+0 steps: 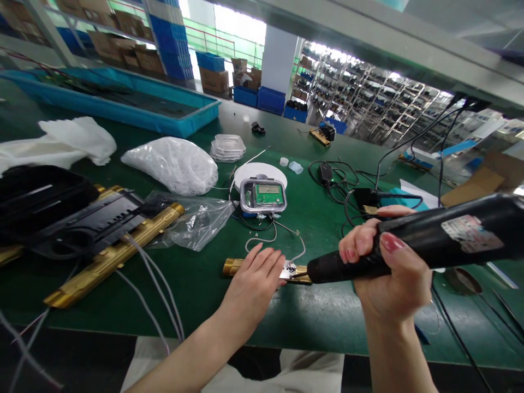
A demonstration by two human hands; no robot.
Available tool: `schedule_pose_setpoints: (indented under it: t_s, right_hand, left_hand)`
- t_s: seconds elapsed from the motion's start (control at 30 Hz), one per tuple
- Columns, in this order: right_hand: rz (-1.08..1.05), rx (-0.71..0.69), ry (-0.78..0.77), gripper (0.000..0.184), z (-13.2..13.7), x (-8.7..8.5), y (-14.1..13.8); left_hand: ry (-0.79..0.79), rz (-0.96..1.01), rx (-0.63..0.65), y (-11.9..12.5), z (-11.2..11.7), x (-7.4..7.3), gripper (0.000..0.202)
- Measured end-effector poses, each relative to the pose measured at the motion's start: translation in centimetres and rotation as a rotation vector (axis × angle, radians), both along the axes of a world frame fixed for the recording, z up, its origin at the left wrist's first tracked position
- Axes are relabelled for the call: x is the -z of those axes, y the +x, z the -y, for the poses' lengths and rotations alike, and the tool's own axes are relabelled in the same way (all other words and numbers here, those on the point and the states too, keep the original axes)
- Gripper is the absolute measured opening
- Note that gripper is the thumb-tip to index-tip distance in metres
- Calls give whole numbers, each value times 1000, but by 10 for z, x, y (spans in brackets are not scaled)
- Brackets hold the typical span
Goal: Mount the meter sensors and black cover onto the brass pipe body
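Note:
A short brass pipe section with a threaded end lies on the bench, with a silver metal plate on top. My left hand is wrapped over the pipe, fingers along its far side, holding it against the bench. In my right hand is a black electric screwdriver, gripped round its body and tilted nearly flat. Its bit meets the plate near a screw hole; the exact contact is too small to tell. Grey wires run from the plate to a clear-lidded meter box with a green circuit board inside.
On the left lie larger brass pipe bodies with grey cables, a clear plastic bag and a bag of white parts. Behind are a blue tray and stacked clear covers. Black cables and an adapter lie right.

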State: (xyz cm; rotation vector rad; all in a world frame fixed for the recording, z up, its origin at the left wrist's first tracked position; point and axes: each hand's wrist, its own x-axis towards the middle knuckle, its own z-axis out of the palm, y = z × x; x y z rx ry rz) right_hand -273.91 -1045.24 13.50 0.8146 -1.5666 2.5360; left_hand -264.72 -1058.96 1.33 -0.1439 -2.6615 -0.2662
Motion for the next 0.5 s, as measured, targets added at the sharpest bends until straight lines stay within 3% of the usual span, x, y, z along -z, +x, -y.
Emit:
schedule_pose_setpoints:
  t_s: [0.13,0.3,0.5]
  right_hand:
    - [-50,-49,29,24,6,-2,1]
    - [-115,-216,120,21,16,-8,2]
    - [-139,-263,217,28,27,-8,2]
  left_hand:
    - [41,45,21,0,2,1,31]
    - [77,27,34,0,-1,1,31]
    - [83,-41,27,0,0,6,25]
